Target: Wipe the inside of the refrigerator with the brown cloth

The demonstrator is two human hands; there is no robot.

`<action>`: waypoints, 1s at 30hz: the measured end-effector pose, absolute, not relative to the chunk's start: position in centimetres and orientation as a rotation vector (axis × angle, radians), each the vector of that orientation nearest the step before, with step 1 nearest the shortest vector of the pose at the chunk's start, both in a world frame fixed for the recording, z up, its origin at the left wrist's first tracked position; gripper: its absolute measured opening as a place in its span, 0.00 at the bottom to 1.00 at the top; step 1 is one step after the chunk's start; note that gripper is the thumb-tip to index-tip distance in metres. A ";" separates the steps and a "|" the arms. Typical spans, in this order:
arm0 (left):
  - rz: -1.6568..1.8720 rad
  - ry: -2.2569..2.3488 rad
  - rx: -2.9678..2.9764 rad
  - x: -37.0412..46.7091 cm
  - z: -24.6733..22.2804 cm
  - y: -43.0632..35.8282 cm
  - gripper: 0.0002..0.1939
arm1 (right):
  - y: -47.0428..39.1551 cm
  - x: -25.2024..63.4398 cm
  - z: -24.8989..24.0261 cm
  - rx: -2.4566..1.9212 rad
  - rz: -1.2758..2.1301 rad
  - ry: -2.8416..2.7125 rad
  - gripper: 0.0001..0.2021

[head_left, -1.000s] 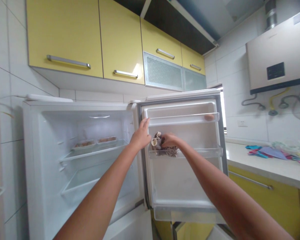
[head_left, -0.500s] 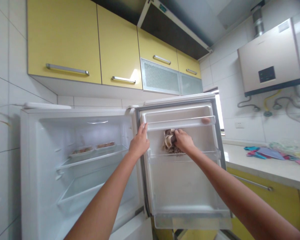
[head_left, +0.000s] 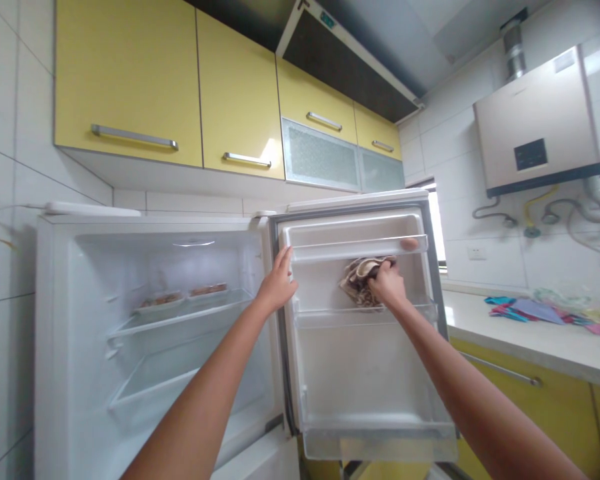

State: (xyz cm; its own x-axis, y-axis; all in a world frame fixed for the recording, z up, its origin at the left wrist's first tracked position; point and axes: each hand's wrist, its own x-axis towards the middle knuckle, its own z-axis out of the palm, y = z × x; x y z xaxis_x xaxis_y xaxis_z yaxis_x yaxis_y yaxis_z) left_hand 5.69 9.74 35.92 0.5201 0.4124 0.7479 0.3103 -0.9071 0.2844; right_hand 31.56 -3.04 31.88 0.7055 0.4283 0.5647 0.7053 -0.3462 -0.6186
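Note:
My right hand [head_left: 389, 283] is closed around a bunched brown-and-cream patterned cloth [head_left: 361, 283]. The cloth lies against the inner panel of the open fridge door [head_left: 375, 373], between the top door shelf [head_left: 350, 248] and the middle door shelf [head_left: 340, 319]. At the door's hinge-side edge, my left hand [head_left: 279, 285] rests with fingers stretched upward and holds nothing. A round brownish item, perhaps an egg, shows at the right end of the top door shelf.
Inside the fridge, trays of food [head_left: 160, 302] sit on the upper glass shelf [head_left: 180, 317]. Coloured cloths [head_left: 535, 309] lie on the counter [head_left: 480, 327] at right. Yellow cabinets [head_left: 130, 80] hang above, and a water heater [head_left: 537, 127] is on the right wall.
My right hand has slid the cloth to the right along the door's inner panel, and the cloth has spread out a little. My left hand stays at the door's edge.

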 end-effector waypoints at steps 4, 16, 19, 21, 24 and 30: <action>1.403 0.537 2.528 5.8 35.0 10.1 0.48 | 1.4 27.1 31.9 -1.835 -0.248 -1.012 0.27; 1.542 0.574 1.566 3.3 28.7 11.4 0.14 | 5.2 21.5 32.1 -1.053 0.751 -1.221 0.15; 1.498 0.461 1.566 4.1 29.3 9.7 0.16 | 4.8 20.6 31.6 -0.939 0.853 -1.181 0.15; 1.464 0.419 1.571 4.7 29.7 8.6 0.16 | 4.4 20.0 31.6 -0.890 0.894 -1.152 0.15; 1.444 0.388 1.510 4.9 29.8 7.3 0.18 | 4.0 19.3 31.6 -0.839 0.941 -1.124 0.16; 1.527 0.308 1.700 4.0 28.8 5.7 0.32 | 4.0 18.3 31.0 -0.742 0.941 -1.086 0.17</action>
